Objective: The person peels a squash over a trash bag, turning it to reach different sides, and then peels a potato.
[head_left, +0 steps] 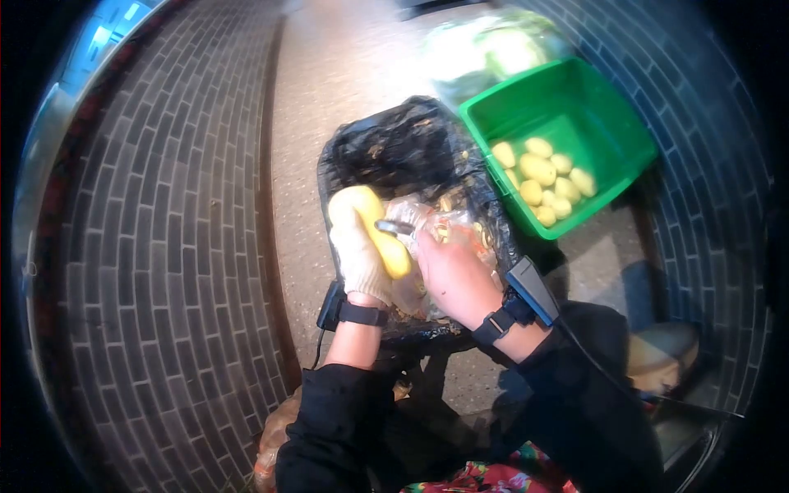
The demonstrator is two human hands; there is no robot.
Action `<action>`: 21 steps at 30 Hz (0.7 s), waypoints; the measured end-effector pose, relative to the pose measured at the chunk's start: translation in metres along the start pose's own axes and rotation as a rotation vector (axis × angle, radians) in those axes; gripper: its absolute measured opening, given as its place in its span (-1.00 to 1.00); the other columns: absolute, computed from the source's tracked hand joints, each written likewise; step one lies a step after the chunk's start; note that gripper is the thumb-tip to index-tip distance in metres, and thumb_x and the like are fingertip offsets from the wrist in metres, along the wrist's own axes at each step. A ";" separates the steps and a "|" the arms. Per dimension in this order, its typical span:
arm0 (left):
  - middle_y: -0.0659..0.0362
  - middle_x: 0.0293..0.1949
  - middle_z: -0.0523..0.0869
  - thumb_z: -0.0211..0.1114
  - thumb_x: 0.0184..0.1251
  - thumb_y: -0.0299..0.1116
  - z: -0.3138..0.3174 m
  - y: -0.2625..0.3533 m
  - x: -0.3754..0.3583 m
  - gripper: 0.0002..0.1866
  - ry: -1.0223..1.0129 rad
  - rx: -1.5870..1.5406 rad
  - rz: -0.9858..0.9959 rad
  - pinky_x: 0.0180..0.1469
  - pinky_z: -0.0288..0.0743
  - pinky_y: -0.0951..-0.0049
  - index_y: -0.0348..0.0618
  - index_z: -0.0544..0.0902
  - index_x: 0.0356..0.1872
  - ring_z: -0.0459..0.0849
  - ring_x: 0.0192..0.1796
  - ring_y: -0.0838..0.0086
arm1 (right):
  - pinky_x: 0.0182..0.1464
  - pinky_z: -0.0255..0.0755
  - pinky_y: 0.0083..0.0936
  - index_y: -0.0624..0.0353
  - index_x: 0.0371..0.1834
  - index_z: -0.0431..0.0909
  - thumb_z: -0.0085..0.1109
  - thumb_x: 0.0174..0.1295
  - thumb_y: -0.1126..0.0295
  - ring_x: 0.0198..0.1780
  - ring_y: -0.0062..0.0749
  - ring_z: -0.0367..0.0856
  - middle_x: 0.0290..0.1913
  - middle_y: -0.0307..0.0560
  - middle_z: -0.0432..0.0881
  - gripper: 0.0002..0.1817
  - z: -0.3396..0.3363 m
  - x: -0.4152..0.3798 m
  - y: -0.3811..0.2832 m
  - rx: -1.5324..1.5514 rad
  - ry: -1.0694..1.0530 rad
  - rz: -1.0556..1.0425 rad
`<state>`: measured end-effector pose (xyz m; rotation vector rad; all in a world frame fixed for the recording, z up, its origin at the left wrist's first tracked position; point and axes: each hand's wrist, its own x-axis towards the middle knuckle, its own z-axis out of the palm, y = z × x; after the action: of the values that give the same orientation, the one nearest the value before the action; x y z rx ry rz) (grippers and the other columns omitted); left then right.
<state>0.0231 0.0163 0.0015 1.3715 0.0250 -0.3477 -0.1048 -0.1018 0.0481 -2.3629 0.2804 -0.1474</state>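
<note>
My left hand (357,259), in a white knitted glove, is closed around a long, peeled yellow potato (391,253). Bare and closed, my right hand (456,271) grips a peeler (396,226), whose metal head lies against or very near the potato's side. The right fingers hide most of the peeler's handle. Both hands are over a container lined with a black plastic bag (370,135). Inside that liner, below my hands, lie a crumpled clear plastic bag (464,234) and scattered peelings.
To the right of the liner stands a green basin (629,152) holding several peeled potatoes (538,170). Behind it is a blurred clear bag of pale green vegetables (493,53). Brick-patterned surfaces (181,205) rise on both sides. A shoe (662,355) shows at lower right.
</note>
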 end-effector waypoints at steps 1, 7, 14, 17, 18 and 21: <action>0.13 -0.03 0.66 0.06 0.50 0.28 -0.001 0.005 0.003 -0.38 0.010 -0.090 -0.003 -0.08 0.63 0.32 -0.08 0.55 0.18 0.67 -0.12 0.37 | -0.32 0.57 -0.05 0.28 -0.05 0.47 -0.12 0.49 0.36 -0.40 0.08 0.70 -0.53 0.15 0.64 -0.77 0.000 -0.001 -0.001 -0.002 -0.003 -0.002; 0.10 -0.21 0.66 0.06 0.30 0.51 -0.022 0.035 0.013 -0.25 0.049 -0.263 -0.158 -0.30 0.64 0.24 -0.02 0.58 0.03 0.65 -0.34 0.31 | -0.25 0.49 0.03 0.21 -0.06 0.50 0.00 0.45 0.33 -0.34 0.21 0.63 -0.46 0.26 0.60 -0.81 -0.008 -0.013 -0.002 0.142 -0.067 -0.041; 0.05 -0.23 0.70 0.13 0.27 0.48 -0.032 0.063 0.005 -0.19 -0.219 -0.516 -0.307 -0.28 0.69 0.17 -0.14 0.57 0.09 0.72 -0.33 0.24 | -0.26 0.47 0.00 0.16 -0.02 0.54 0.02 0.47 0.26 -0.32 0.23 0.63 -0.43 0.25 0.61 -0.77 -0.025 -0.002 0.012 0.148 -0.061 -0.023; 0.02 -0.17 0.72 0.15 0.33 0.35 -0.013 0.062 -0.007 -0.26 -0.266 -0.455 -0.336 -0.21 0.71 0.17 -0.19 0.57 0.12 0.74 -0.30 0.22 | -0.28 0.47 -0.03 0.17 0.09 0.54 0.01 0.50 0.25 -0.33 0.21 0.65 -0.43 0.27 0.63 -0.72 -0.033 0.006 0.015 0.256 0.123 0.008; 0.01 -0.15 0.73 0.15 0.36 0.30 -0.007 0.062 -0.013 -0.30 -0.286 -0.433 -0.388 -0.21 0.71 0.18 -0.20 0.56 0.14 0.73 -0.31 0.22 | -0.28 0.47 -0.03 0.17 0.09 0.54 0.01 0.50 0.25 -0.33 0.21 0.65 -0.43 0.27 0.63 -0.72 -0.032 0.006 0.013 0.255 0.126 0.012; 0.07 -0.18 0.71 0.03 0.48 0.22 0.002 0.049 -0.018 -0.40 -0.325 -0.409 -0.414 -0.22 0.64 0.29 -0.12 0.57 0.12 0.70 -0.26 0.28 | -0.31 0.49 0.06 0.14 0.02 0.49 0.00 0.46 0.26 -0.34 0.19 0.66 -0.39 0.24 0.67 -0.76 -0.023 0.007 0.010 0.215 0.198 -0.059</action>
<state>0.0180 0.0265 0.0527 0.8851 0.1060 -0.8615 -0.1038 -0.1257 0.0582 -2.1456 0.2744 -0.4206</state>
